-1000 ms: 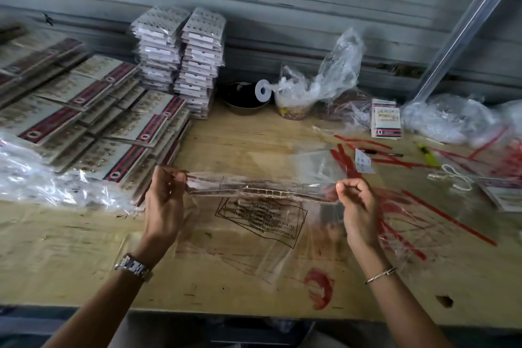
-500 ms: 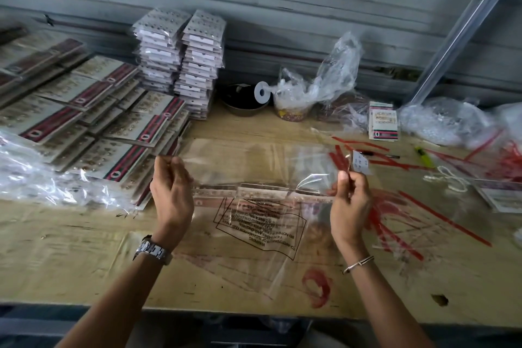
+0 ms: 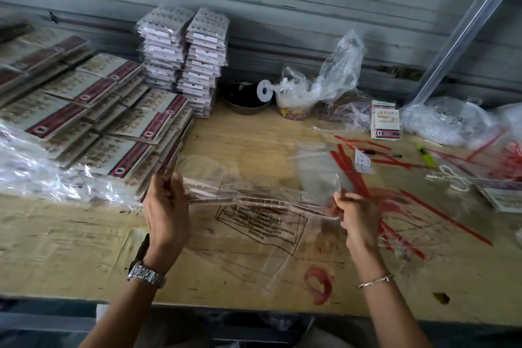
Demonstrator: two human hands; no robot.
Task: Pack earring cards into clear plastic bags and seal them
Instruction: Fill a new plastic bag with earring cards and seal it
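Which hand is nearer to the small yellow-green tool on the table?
Right. The right hand lies down-left of the yellow-green tool; the left hand is much farther left.

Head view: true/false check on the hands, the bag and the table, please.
1. The left hand and right hand grip the clear bag by its ends. True.
2. The watch is on the right wrist. False: it is on the left wrist; the right wears a thin bracelet.
3. The bag carries a boxed warning print. True.
4. The two tall card stacks stand at the near edge of the table. False: they stand at the back, by the wall.
5. The red strips lie left of the left hand. False: they lie on the right side, around the right hand.
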